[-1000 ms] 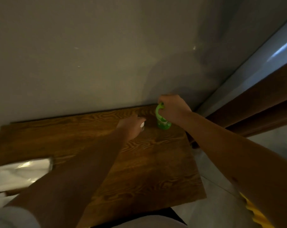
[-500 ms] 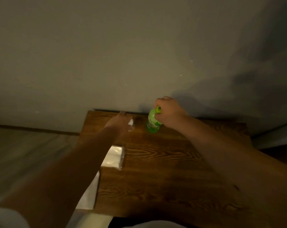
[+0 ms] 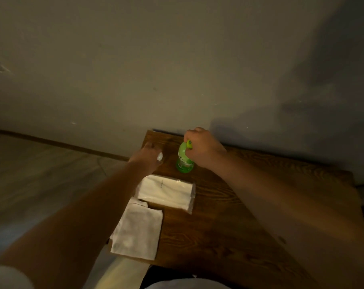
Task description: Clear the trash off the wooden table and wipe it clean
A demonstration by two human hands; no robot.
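Observation:
A green plastic bottle (image 3: 184,162) stands upright near the far edge of the wooden table (image 3: 229,215). My right hand (image 3: 202,146) grips its neck and cap from above. To its left, my left hand (image 3: 148,156) is over the table's far left corner with a small white thing (image 3: 159,157) at its fingers; the grip is blurred. A white tissue pack in clear wrap (image 3: 166,192) lies on the table's left side. A folded white cloth (image 3: 138,232) lies in front of it at the left edge.
A plain wall (image 3: 177,69) rises right behind the table. The floor (image 3: 41,180) lies to the left, with a baseboard along the wall. A dark gap shows below the table's near edge.
The camera has swung left, so the tissue pack, cloth and floor come into view. Both hands stay at the far edge, the right one still on the bottle.

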